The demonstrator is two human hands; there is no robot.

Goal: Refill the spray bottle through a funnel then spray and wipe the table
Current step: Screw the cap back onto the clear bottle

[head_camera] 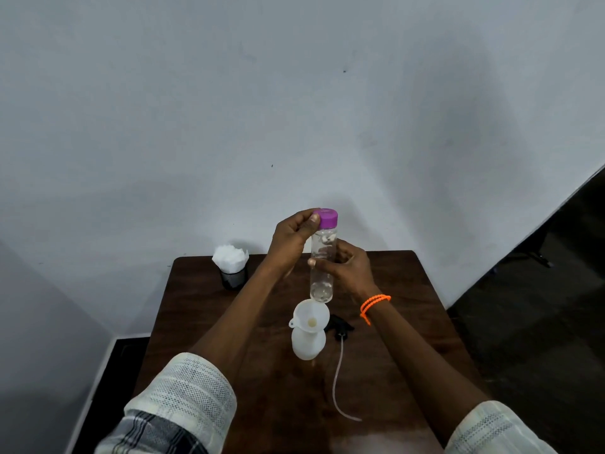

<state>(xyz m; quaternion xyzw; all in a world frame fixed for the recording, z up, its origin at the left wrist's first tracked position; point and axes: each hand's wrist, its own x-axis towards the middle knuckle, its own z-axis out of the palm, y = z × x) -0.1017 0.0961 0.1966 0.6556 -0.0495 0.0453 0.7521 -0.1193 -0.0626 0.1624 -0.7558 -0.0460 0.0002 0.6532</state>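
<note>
1. The right hand [348, 270] is wrapped round the middle of a clear water bottle [322, 267], holding it upright above the table [409, 322] — a steadying grip, so the body cannot turn.
2. The left hand [291, 237] is up at the top, thumb and fingers pinched on the purple cap [327, 217]. That looks like a twisting hold; whether the cap is coming off or going on, these frames cannot say.
3. Very little liquid shows in the clear bottle — only a bit near the base, as far as I can tell.
4. Just below the bottle's base stands the white spray bottle [308, 344], upright near the table's middle, with a white funnel [311, 317] seated in its neck. Set directly under the hands, so a pour needs only a tilt.
5. The black spray head [340, 324] lies just to the right of the spray bottle, its thin dip tube [337, 381] trailing toward the near edge. It's off so the neck stays free for the funnel.
6. Back left, a dark cup stuffed with white tissue [230, 257] waits, well apart from the action — likely the wiping material.
7. My read: we're in the refilling stage; spraying and wiping are not yet begun.
</note>
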